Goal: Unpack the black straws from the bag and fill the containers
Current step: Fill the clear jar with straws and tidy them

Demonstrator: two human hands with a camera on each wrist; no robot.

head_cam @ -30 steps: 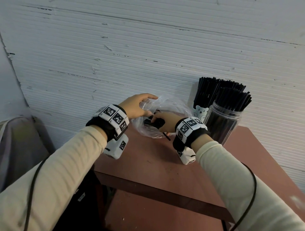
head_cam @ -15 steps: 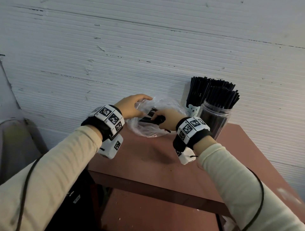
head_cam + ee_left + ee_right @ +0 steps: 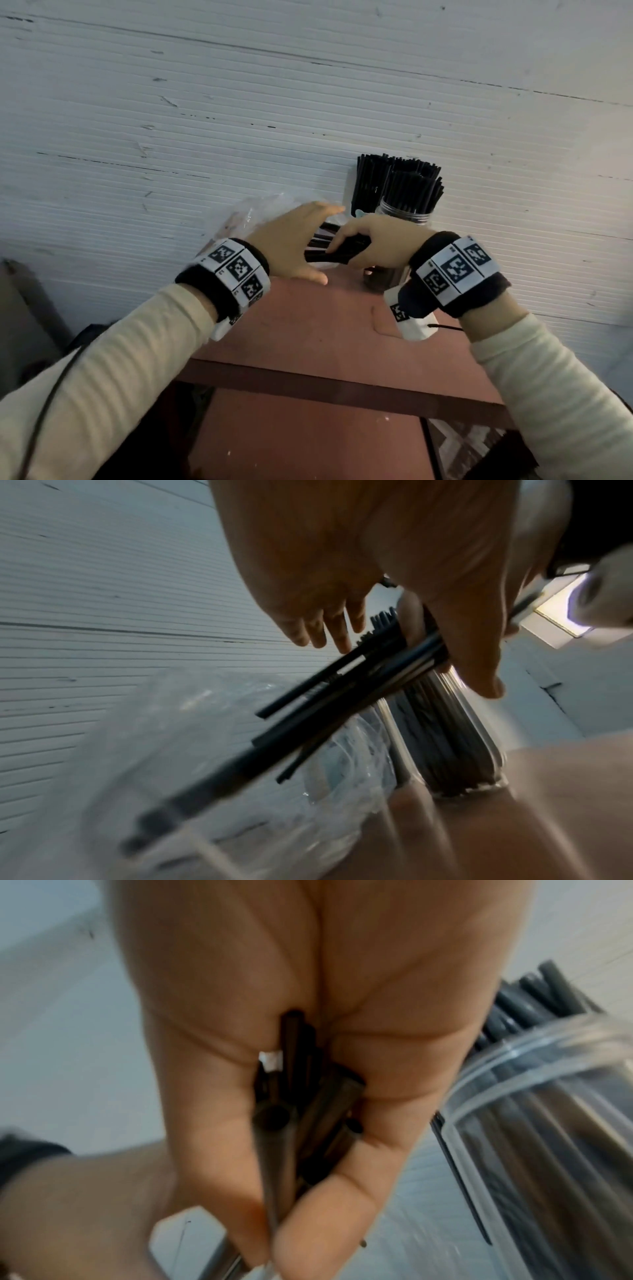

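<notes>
Right hand clenched round straw bundle, long axis level, pointing left toward bag at tabletop back edge. Clear jar directly behind right hand. Left hand released, fingers straight.

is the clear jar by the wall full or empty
Full. The clear jar is packed with upright black straws that stick out well above its rim; the left wrist view shows them reaching its base.

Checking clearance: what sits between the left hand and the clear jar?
The right hand, gripping a bundle of black straws, lies between the left hand and the clear jar. The head view shows it.
</notes>
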